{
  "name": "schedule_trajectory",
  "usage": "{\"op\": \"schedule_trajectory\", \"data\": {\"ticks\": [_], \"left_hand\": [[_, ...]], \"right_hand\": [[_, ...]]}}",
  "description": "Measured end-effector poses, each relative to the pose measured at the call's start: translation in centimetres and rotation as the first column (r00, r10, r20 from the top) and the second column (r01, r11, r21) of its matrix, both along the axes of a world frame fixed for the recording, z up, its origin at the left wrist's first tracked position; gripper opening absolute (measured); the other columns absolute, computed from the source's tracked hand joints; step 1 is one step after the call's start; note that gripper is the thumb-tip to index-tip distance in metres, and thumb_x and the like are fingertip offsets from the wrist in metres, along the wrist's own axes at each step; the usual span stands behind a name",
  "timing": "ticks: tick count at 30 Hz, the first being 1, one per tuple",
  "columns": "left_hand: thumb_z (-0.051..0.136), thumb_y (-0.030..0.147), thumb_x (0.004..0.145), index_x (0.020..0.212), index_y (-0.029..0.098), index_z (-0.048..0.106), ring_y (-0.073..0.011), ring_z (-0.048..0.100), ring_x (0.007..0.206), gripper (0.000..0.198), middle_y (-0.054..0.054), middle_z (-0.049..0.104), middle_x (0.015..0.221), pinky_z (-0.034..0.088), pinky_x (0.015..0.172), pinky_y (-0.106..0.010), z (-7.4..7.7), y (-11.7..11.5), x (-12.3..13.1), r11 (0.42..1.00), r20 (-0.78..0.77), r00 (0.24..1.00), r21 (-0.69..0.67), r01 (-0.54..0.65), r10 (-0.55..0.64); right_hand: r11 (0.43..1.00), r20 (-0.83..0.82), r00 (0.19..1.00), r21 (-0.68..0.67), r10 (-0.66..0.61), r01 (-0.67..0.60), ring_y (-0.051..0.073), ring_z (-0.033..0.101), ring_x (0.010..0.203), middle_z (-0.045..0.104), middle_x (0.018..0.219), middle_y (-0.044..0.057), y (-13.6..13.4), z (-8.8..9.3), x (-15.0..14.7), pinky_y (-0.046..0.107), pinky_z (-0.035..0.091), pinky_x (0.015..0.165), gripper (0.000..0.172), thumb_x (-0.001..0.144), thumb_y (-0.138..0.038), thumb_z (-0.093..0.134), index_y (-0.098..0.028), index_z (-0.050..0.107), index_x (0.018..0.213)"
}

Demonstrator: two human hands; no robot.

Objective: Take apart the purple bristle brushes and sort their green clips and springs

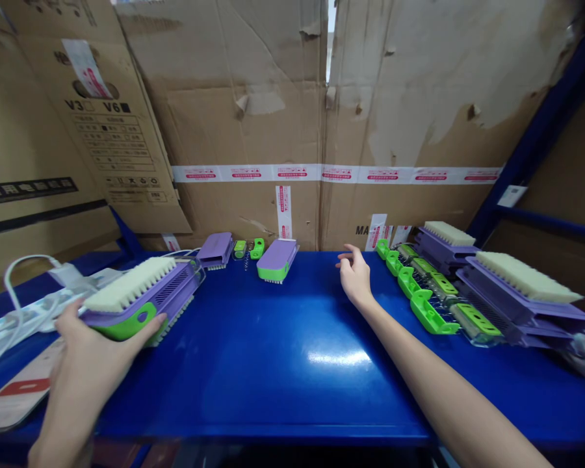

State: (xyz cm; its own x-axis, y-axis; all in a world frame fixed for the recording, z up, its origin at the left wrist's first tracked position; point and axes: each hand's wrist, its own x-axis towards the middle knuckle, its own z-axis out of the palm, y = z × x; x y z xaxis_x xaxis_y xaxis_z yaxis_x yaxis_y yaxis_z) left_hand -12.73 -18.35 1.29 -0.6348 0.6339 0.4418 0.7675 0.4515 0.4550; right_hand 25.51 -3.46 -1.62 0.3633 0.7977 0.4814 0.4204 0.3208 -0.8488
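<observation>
One purple-green, apparently sponge-topped brush (pixel 163 298), left hand (pixel 92 351) gripping it; right hand (pixel 355 278) loosely open.

power strip (pixel 41 304) left — brush parts (pixel 521 279) right — cardboard (pixel 248 123) behind

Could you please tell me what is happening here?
A person's left hand grips a purple and green plastic brush with a cream pad, at a glossy blue table. The right hand, holding nothing, is held out over the table. A similar purple and green piece sits at the back; curved bright green plastic pieces lie in a row at the right, beside purple plastic housings.
</observation>
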Motion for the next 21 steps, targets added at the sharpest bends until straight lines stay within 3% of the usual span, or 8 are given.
{"op": "schedule_trajectory", "data": {"ticks": [4, 15, 21], "left_hand": [[0.062, 0.075, 0.053, 0.146, 0.026, 0.012, -0.0438, 0.051, 0.119, 0.116, -0.020, 0.038, 0.145, 0.049, 0.093, -0.051, 0.1, 0.3, 1.1, 0.995, 0.132, 0.990, 0.093, 0.026, -0.038], [0.059, 0.081, 0.050, 0.145, 0.019, 0.015, -0.0465, 0.054, 0.114, 0.122, -0.025, 0.044, 0.139, 0.049, 0.087, -0.053, 1.8, 1.6, 2.6, 1.000, 0.142, 0.990, -0.021, 0.003, 0.000], [0.056, 0.082, 0.053, 0.144, 0.015, 0.016, -0.0482, 0.055, 0.112, 0.120, -0.028, 0.047, 0.135, 0.050, 0.083, -0.054, 2.5, 1.1, 3.2, 0.997, 0.110, 0.994, -0.074, -0.011, 0.019]], "right_hand": [[1.000, 0.013, 1.000, -0.012, -0.006, 0.006, 0.020, 0.062, 0.076, 0.066, 0.093, 0.007, -0.1, 0.1, -0.1, 0.032, 0.046, 0.071, 0.048, 0.073, -0.027, 0.038, -0.017, 0.056, 0.117], [1.000, 0.031, 1.000, 0.010, -0.002, 0.001, 0.020, 0.062, 0.077, 0.066, 0.093, 0.006, -0.2, 0.0, 0.0, 0.033, 0.046, 0.074, 0.047, 0.074, -0.027, 0.039, -0.018, 0.056, 0.117], [1.000, 0.033, 0.999, -0.002, 0.003, -0.003, 0.021, 0.062, 0.079, 0.066, 0.094, 0.007, -0.2, 0.2, 0.0, 0.034, 0.046, 0.076, 0.048, 0.074, -0.027, 0.038, -0.017, 0.056, 0.118]]}}
